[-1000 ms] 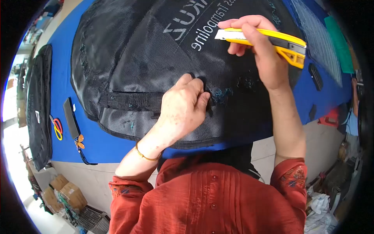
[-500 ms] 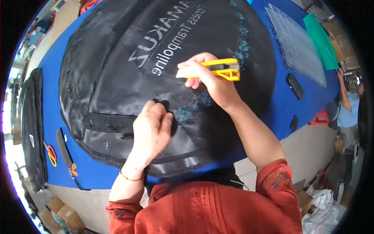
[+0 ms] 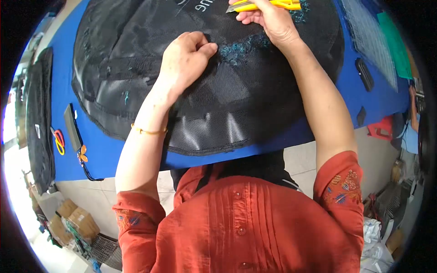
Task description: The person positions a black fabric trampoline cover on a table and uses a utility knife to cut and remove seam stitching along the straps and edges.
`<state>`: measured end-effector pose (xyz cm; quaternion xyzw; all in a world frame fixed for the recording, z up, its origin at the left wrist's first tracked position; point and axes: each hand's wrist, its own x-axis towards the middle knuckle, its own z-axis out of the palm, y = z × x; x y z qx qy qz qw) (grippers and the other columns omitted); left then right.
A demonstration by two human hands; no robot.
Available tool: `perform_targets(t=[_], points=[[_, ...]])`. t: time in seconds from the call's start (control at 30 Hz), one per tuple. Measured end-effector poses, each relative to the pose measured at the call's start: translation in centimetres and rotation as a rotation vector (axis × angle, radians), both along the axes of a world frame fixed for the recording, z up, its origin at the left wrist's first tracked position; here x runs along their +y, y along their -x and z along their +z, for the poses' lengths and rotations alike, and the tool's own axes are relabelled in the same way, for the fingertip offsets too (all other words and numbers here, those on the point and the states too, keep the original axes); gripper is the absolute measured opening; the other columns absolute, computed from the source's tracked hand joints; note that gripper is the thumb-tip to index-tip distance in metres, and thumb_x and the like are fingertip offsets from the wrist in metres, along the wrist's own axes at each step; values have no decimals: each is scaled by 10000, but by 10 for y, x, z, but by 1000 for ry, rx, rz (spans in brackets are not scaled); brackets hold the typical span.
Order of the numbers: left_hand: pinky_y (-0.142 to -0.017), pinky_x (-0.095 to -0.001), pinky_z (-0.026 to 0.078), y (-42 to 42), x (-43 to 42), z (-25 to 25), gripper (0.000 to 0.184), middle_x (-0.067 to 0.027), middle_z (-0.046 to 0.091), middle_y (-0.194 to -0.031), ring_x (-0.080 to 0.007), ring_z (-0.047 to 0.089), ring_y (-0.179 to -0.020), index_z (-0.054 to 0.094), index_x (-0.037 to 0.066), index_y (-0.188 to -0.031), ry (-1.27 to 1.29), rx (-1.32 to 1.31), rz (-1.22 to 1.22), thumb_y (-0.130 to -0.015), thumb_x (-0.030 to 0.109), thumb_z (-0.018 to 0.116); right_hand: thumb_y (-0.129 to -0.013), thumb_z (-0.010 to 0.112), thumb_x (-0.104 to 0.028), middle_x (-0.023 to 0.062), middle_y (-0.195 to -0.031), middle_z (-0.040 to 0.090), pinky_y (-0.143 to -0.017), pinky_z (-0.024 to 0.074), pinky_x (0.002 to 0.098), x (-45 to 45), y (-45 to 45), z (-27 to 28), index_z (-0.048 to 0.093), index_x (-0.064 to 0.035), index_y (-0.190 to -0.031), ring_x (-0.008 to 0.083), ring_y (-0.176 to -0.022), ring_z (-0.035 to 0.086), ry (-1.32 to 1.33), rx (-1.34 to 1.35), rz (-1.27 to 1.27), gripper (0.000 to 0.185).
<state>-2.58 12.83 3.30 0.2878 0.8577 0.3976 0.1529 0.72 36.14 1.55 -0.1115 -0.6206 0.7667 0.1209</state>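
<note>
Black mesh fabric (image 3: 223, 88) lay spread over the blue bench (image 3: 100, 159), its curved near edge just beyond the wearer's red shirt (image 3: 236, 209). Compared with half a second earlier, the whole piece sat higher in view, so its printing was nearly cut off. The left hand (image 3: 184, 66) had shifted slightly farther over the mesh, away from the right end of the dark band (image 3: 127, 67); its fingers were curled down against the surface, though whether they pinched cloth or thread could not be told. Farther off and to the right, the right hand (image 3: 276, 25) had its fingers wrapped around a yellow utility knife (image 3: 246, 7), its bared blade pointing left. To judge by that, the left hand was handling the mesh while the blade was held apart from it. Up close, the fabric looked glossy and lightly creased along its near side; farther in, frayed blue-green threads (image 3: 234, 53) clustered just right of the left thumb, and beyond them showed a scrap of pale lettering (image 3: 203, 6).
</note>
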Motion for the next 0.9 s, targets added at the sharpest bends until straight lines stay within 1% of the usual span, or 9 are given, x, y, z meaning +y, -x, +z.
perform_targets(t=[0.27, 0.4, 0.47, 0.5, 0.57, 0.6, 0.67, 0.83, 0.9], points=[[-602, -226, 368, 9, -10, -8, 244, 71, 553, -702, -29, 448, -660, 643, 53, -819, -113, -189, -54, -956, 232, 736, -1038, 596, -260, 112, -965, 726, -675, 531, 269, 7, -11, -1, 659, -22, -1059, 158, -741, 671, 29, 74, 5, 247], [-633, -208, 385, 9, -15, -13, 180, 88, 563, -753, -18, 469, -706, 652, 52, -858, -142, -219, -94, -950, 177, 744, -1042, 581, -237, 98, -933, 728, -628, 509, 233, -6, -24, 5, 656, -21, -1023, 116, -704, 651, -10, 116, 6, 230], [-636, -206, 388, 8, -17, -13, 170, 87, 565, -749, -15, 472, -707, 653, 53, -864, -173, -234, -91, -953, 168, 739, -1027, 595, -256, 130, -1144, 734, -735, 560, 249, 0, -31, 1, 640, -42, -1151, 104, -777, 682, -150, 133, 33, 251], [-629, -206, 384, 9, -18, -15, 158, 82, 572, -748, -13, 474, -703, 650, 52, -867, -197, -247, -86, -954, 155, 734, -1010, 624, -271, 115, -1121, 746, -704, 537, 231, -7, -33, 9, 647, -49, -1137, 76, -742, 650, -98, 92, -9, 257], [-575, -273, 425, 5, -16, -10, 249, -28, 576, -770, -83, 509, -635, 629, 24, -771, -205, -210, -59, -896, 196, 759, -1016, 607, -271, 97, -1069, 759, -651, 494, 206, -18, -42, 22, 662, -48, -1091, 61, -703, 616, -199, 29, -57, 241], [-577, -275, 432, 5, -17, -11, 228, -37, 588, -799, -93, 522, -633, 632, 22, -772, -230, -248, -52, -887, 173, 758, -1018, 595, -277, 80, -1009, 764, -608, 455, 193, -32, -44, 30, 672, -56, -1029, 47, -660, 581, -203, 51, -94, 234], [-579, -278, 433, 6, -17, -13, 218, -40, 583, -809, -94, 526, -639, 633, 20, -774, -238, -267, -56, -884, 162, 758, -1008, 627, -292, 57, -896, 751, -567, 517, 211, -38, -50, 39, 660, -58, -997, 77, -628, 647, -388, 78, -39, 236], [-621, -295, 463, 6, -15, -9, 189, -59, 585, -815, -137, 571, -687, 641, 20, -782, -187, -207, -58, -869, 136, 763, -1008, 644, -267, 32, -898, 755, -540, 485, 204, -56, -54, 27, 627, -79, -989, 50, -588, 597, -454, 92, 1, 190], [-637, -310, 474, 5, -12, -14, 185, -72, 595, -811, -166, 588, -696, 647, 23, -787, -202, -140, -18, -860, 139, 771, -1008, 646, -273, 33, -895, 755, -547, 487, 202, -54, -52, 19, 628, -77, -979, 53, -594, 599, -353, 83, 43, 198]])
